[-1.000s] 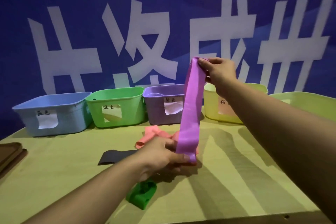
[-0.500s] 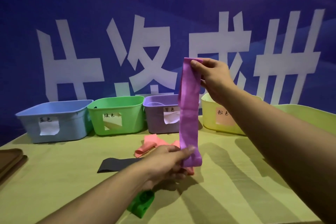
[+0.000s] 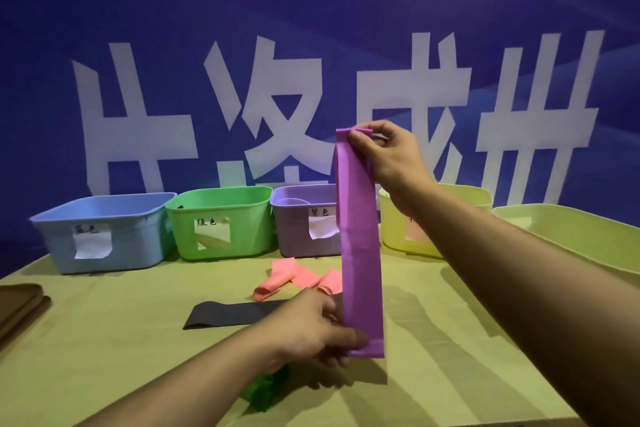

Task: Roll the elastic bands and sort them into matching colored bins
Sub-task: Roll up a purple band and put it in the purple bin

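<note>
Flat purple elastic band (image 3: 360, 239) held upright and taut between two hands above the yellow-green table (image 3: 121, 357).

The right hand (image 3: 388, 152) pinches its top end; the left hand (image 3: 318, 329) pinches its bottom corner between thumb and fingers. Just beyond the left hand lie a flat black band (image 3: 228, 314) and a crumpled pink band (image 3: 294, 279); under its wrist a green band (image 3: 266, 390) peeks out. Below the right hand, the hanging band partly covers the lilac plastic bin (image 3: 298, 222), with green bin (image 3: 221, 218), blue bin (image 3: 104, 232) and yellow bin (image 3: 398, 229) alongside.
</note>
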